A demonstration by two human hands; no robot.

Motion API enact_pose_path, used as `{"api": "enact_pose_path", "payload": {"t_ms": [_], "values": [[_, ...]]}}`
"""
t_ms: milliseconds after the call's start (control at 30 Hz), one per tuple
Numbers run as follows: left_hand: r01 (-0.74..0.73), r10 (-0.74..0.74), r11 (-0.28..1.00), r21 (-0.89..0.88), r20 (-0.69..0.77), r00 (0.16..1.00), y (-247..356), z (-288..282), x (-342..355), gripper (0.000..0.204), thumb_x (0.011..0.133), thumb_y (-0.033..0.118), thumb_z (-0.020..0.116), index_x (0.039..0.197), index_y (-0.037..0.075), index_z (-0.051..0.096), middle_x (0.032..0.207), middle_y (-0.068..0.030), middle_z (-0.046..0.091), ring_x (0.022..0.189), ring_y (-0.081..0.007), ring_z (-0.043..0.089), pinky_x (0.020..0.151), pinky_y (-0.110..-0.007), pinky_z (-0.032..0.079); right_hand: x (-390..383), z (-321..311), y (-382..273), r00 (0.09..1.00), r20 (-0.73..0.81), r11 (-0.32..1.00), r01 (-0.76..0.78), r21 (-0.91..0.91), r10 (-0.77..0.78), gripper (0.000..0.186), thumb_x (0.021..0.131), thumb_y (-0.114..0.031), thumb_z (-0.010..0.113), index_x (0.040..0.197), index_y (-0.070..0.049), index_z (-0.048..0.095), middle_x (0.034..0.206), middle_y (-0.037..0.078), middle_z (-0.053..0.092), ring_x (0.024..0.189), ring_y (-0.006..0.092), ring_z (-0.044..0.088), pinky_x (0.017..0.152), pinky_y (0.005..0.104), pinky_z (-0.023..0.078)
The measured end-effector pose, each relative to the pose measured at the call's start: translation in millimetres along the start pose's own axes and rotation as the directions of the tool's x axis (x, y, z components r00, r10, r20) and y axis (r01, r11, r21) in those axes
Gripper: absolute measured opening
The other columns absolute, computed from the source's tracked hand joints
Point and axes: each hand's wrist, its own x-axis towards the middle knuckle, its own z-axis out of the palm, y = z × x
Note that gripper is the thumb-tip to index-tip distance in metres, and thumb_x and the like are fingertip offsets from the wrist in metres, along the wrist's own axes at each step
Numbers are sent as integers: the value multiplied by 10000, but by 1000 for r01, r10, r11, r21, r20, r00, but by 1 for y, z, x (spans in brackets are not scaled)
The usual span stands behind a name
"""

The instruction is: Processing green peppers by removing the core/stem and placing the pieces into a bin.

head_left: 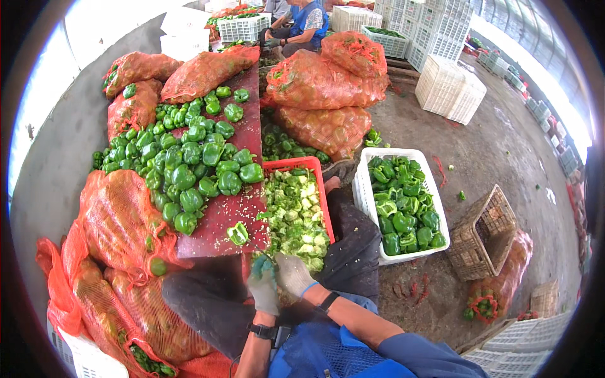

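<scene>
My left hand [263, 288], in a pale glove with green fingertips, is closed just beyond the near edge of the red board [217, 234]. My right hand [293, 274], in a light grey glove, is closed right beside it, the two nearly touching. A thin dark piece shows by the left fingers; whatever either hand holds is hidden. A cut green pepper [238, 234] lies on the board's near edge among scattered seeds. Behind it whole green peppers [183, 176] are heaped. Just ahead of my hands is a red crate [326, 211] full of pale pepper cores.
On my right a white crate [446, 242] holds cored green peppers. Beyond it lie a tipped wicker-like basket [469, 252] and a stack of white crates [450, 88]. Stuffed red mesh sacks [120, 220] crowd the left and the back [328, 82]. Another person [305, 28] sits at the back.
</scene>
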Motion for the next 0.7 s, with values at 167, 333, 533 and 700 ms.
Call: {"api": "enact_pose_path", "payload": {"t_ms": [167,333,533,700], "values": [[13,-12,999,45,-27,1000,-1,-1,-13,246,1087,147,697,1263,-18,746,992,-23,729,762,-66,596,629,-250,463,-10,4,1,996,64,997,-68,35,66,261,894,-94,670,1107,35,597,847,297,724,856,501,746,741,588,583],[-90,88,967,240,20,996,37,19,-25,273,1087,148,692,1289,-31,736,1053,-59,757,849,-109,646,700,-300,536,-25,11,7,962,-200,945,122,-303,-188,232,929,-96,648,1134,15,659,881,256,734,748,449,705,694,507,589],[-152,110,941,301,155,982,42,19,-15,243,1093,107,679,1281,-25,758,959,-10,723,740,-64,564,637,-264,472,5,-44,-1,968,100,972,-233,27,229,247,939,-161,772,1032,43,668,906,248,733,812,416,755,734,524,619],[57,-82,986,156,159,984,34,12,-21,257,1100,98,708,1322,-22,759,1037,31,728,828,-50,577,712,-222,471,4,-55,2,884,263,900,-424,106,386,308,941,-253,772,983,45,711,909,280,746,880,412,765,822,507,608]]}}
